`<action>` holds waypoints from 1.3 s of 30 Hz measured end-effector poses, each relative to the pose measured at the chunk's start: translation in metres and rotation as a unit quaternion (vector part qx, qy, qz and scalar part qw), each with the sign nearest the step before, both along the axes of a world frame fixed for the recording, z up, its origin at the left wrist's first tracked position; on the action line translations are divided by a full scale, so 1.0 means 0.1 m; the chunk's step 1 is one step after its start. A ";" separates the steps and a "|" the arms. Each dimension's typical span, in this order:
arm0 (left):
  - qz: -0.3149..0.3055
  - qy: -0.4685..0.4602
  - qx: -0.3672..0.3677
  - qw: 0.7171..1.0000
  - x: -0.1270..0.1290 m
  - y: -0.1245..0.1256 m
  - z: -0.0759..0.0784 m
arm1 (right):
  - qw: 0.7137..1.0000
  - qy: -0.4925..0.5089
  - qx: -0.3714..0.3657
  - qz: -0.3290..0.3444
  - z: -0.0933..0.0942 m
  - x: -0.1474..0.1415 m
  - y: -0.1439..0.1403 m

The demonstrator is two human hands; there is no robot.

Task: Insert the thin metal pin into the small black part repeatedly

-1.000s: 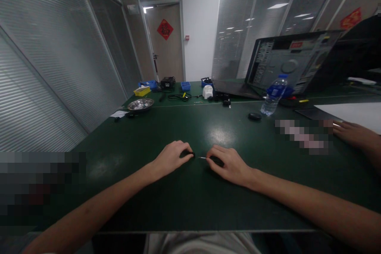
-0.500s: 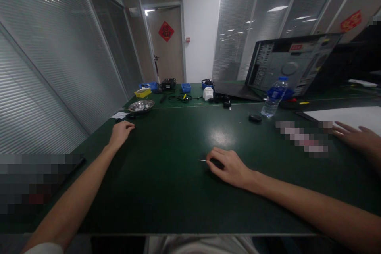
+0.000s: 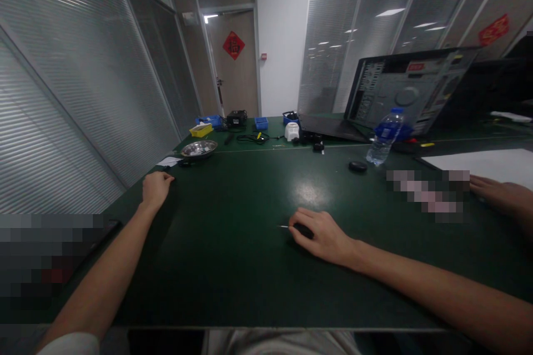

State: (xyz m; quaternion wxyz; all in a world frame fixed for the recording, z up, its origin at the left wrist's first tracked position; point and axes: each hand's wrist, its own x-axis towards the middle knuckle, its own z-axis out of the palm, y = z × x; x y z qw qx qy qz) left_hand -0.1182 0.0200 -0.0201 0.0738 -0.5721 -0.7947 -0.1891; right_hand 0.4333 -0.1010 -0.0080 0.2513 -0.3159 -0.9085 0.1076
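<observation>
My right hand (image 3: 320, 233) rests on the green table (image 3: 233, 244), its fingers wrapped round a small screwdriver (image 3: 302, 229). The black handle shows inside the grip, and a thin metal shaft sticks out to the left. At the left side of the table, my left hand (image 3: 156, 191) is closed with its fingertips pinched together; anything between them is hidden. Just beyond it lie small black items (image 3: 183, 163) and a white paper (image 3: 167, 161). A metal dish (image 3: 199, 150) with small pieces in it stands a little farther back.
A computer mouse (image 3: 357, 166) and a water bottle (image 3: 385, 138) stand to the right, before an open computer case (image 3: 408, 89). Another person's hand (image 3: 499, 194) lies beside white paper (image 3: 491, 163). Blue bins (image 3: 261, 123), a yellow tray (image 3: 201, 131) and cables (image 3: 252, 138) line the back.
My left hand has moved left and a little toward me, still pinched. My right hand keeps its place with the screwdriver. The other person's hand has shifted slightly.
</observation>
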 end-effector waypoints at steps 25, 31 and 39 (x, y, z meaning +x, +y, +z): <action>0.051 -0.053 -0.003 0.997 0.28 -0.12 0.05 | 1.000 -0.014 -0.004 0.002 -0.02 0.01 -0.01; -0.247 -0.150 -0.026 0.957 1.26 -0.24 0.15 | 0.999 -0.026 -0.020 -0.006 -0.01 0.00 0.00; -0.496 -0.221 -0.084 0.836 2.80 -0.94 0.12 | 0.996 -0.063 -0.019 -0.065 0.00 -0.03 0.00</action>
